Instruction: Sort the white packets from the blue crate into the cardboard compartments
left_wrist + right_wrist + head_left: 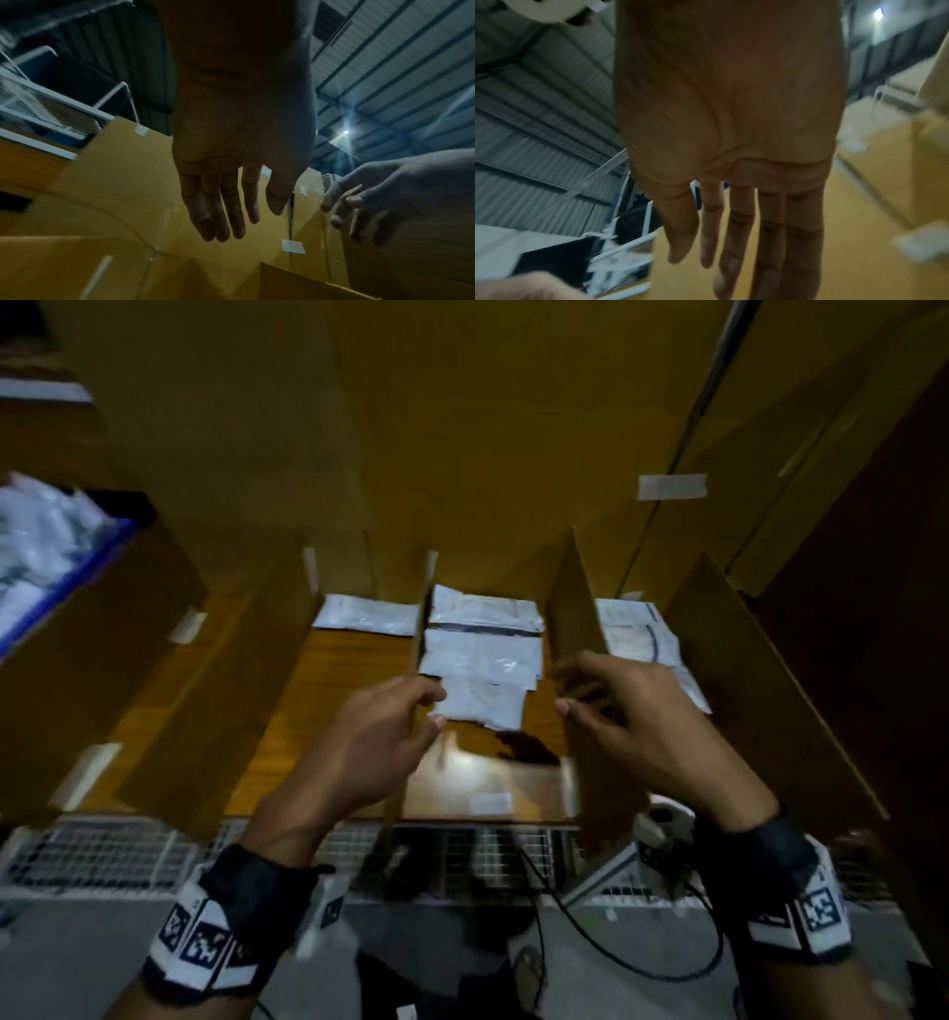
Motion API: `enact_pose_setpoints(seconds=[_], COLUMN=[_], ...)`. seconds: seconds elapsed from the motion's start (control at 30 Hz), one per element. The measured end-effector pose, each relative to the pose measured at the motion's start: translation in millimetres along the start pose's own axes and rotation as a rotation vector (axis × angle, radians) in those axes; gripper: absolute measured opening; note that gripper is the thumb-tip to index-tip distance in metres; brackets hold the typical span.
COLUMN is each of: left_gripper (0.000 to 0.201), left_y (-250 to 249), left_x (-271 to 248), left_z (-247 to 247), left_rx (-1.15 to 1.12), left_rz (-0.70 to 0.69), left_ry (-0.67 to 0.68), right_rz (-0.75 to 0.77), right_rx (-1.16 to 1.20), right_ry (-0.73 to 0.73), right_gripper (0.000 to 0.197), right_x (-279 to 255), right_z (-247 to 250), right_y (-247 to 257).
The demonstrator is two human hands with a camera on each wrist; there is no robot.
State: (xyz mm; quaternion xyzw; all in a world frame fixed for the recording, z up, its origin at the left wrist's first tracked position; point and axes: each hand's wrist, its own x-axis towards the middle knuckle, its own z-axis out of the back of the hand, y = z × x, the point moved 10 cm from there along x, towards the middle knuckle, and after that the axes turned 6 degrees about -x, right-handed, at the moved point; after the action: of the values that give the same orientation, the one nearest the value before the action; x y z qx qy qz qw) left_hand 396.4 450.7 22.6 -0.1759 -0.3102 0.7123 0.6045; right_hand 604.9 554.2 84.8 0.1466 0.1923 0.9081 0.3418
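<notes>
Upright dividers (575, 603) split the cardboard compartments. A stack of white packets (482, 654) lies in the middle compartment, one packet (367, 614) in the compartment to its left, and more packets (637, 629) in the one to its right. The blue crate (110, 541) at the far left is heaped with white packets (41, 541). My left hand (436, 708) hovers at the left divider (418, 629) by the stack's near end, fingers straight and empty (226, 219). My right hand (562, 690) hovers at the right divider, also empty, its fingers extended (731, 243).
A tall cardboard wall (462, 428) closes the back of the compartments. White wire mesh shelving (102, 855) runs along the near edge, with a black cable (590, 942) and a small white device (662, 824) below my right wrist. The wooden floor (328, 690) of the compartments shows bare in front of the packets.
</notes>
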Motion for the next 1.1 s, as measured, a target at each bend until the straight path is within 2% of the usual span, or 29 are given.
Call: enact_pose_setpoints(seconds=[0.07,0.17,0.3,0.43,0.57,0.7,0.83,0.97,1.1], left_gripper=[0.026,0.029,0.027,0.035,0.037,0.044,0.058,0.069,0.068], left_y=[32,90,171,253,335,409,471,524,563], left_x=[-47,-114,-194,-260,-305,-320,-313,-297,-275], left_z=[28,78,158,233,288,323,352,380,404], left_rx=[0.039,0.098,0.163,0.192,0.27,0.34,0.374,0.4,0.458], left_rz=[0.028,0.148,0.264,0.386,0.551,0.641,0.669,0.629,0.575], left_ry=[-0.019,-0.065,-0.215,-0.348,-0.392,-0.343,-0.268,-0.228,-0.203], right_rz=[0.004,0.036,0.154,0.274,0.38,0.407,0.428,0.391,0.31], right_rx=[0.016,0.021,-0.02,0.023,0.063,0.02,-0.017,-0.166,-0.267], right_ry=[0.037,0.114,0.202,0.22,0.258,0.272,0.257,0.237,0.324], right_gripper=[0.029,0.031,0.033,0.032,0.036,0.037,0.041,0.05,0.059], right_x=[-6,0,30,68,100,134,173,222,265], right_z=[-41,-105,-180,-243,-314,-381,-434,-469,-499], right_y=[41,113,225,334,435,505,553,572,571])
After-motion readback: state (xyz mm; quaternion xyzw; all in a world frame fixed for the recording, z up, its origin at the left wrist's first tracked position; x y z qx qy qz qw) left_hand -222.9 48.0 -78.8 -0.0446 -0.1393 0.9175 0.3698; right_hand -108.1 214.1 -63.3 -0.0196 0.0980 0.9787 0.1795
